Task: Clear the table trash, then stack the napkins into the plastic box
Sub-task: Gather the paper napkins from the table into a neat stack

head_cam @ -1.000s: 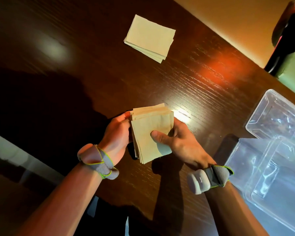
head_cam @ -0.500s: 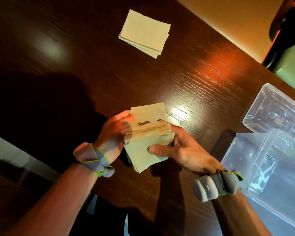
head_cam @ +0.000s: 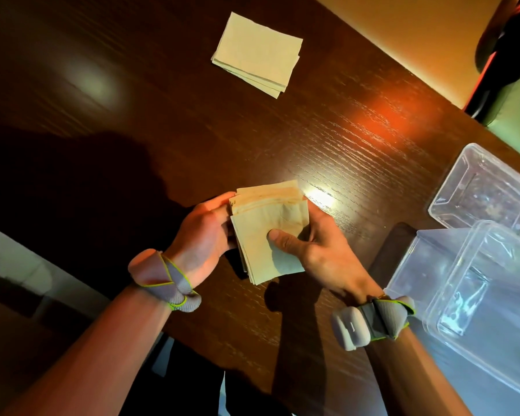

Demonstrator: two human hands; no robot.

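Both hands hold a stack of beige napkins (head_cam: 267, 226) just above the dark wooden table (head_cam: 162, 139). My left hand (head_cam: 204, 235) presses the stack's left edge. My right hand (head_cam: 315, 250) grips it from the right, thumb on top. A second, smaller pile of napkins (head_cam: 257, 54) lies flat at the far middle of the table. The clear plastic box (head_cam: 478, 283) stands at the right, close to my right wrist, and looks empty.
A clear plastic lid or tray (head_cam: 487, 190) lies beyond the box at the right edge. A dark chair or similar object (head_cam: 505, 55) stands past the table's far right edge. The table's near-left edge drops to the floor.
The held stack was fanned and shifting half a second ago; now it is squared together again between both hands. The hands stay in about the same place.
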